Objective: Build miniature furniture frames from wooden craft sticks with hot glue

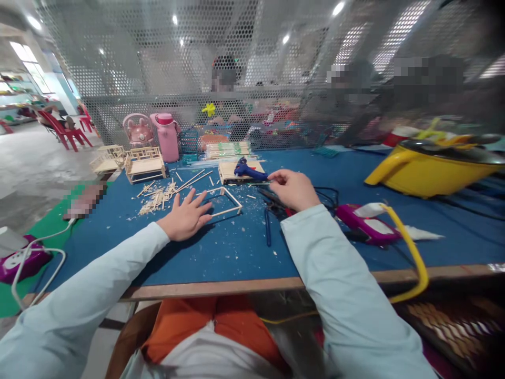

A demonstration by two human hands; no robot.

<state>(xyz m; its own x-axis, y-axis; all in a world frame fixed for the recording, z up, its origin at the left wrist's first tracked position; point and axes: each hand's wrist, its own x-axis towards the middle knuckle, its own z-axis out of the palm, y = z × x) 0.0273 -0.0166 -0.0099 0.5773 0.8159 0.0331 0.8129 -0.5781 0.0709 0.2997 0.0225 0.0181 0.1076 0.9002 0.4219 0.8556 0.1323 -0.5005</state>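
My left hand [186, 215] lies over the blue table with its fingers spread, at the left side of a thin wooden stick frame [232, 200]. My right hand [295, 189] is closed at the thumb and forefinger, by the handle end of a blue glue gun [250, 170]. The gun rests on a small wooden piece [226, 172]. Whether the fingertips grip the handle or only touch it is hard to tell. Below the right hand lie dark pliers [276, 202] with a blue handle. Loose short sticks [160, 199] are piled beyond my left hand.
Small wooden furniture models [145, 164] and a pink flask [168, 138] stand at the back left. To the right are a purple power strip [371, 225] with a yellow cable and a yellow pot [430, 171]. A perforated screen [158, 68] rises behind, with people beyond it.
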